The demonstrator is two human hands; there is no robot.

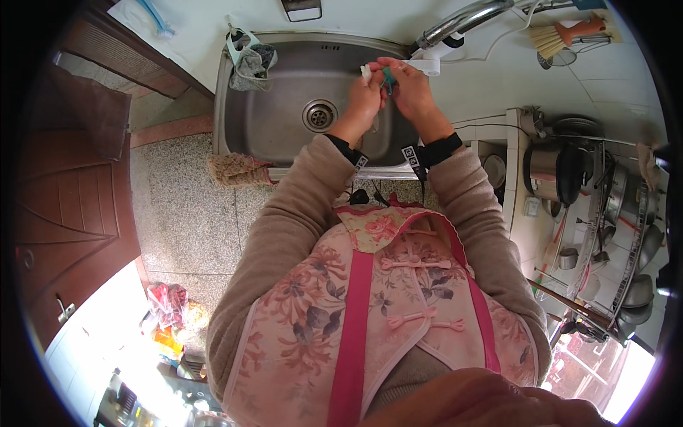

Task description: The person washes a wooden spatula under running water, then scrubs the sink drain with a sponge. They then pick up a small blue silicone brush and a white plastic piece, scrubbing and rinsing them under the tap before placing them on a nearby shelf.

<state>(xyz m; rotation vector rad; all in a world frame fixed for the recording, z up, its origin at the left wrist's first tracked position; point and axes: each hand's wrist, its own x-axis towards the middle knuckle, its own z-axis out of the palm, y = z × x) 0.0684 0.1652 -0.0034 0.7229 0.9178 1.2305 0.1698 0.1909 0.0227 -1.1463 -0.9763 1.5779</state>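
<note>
Both my hands are close together over the right part of a stainless steel sink (283, 125), just below the white tap fitting (426, 65). Between the fingers of my right hand (410, 88) is a small green object (388, 80), too small to identify. My left hand (366, 99) has a small white piece (365, 72) at its fingertips; what it is cannot be told. The fingers overlap, so part of both objects is hidden. A round drain strainer (320, 116) lies to the left of my hands.
Grey cloths (252, 66) hang in a holder at the sink's left rim. A brown towel (240, 169) lies over the front edge. A chrome faucet (464, 21) rises at the back right, near a hanging brush (565, 36). Pots and a wire rack (592, 229) stand right.
</note>
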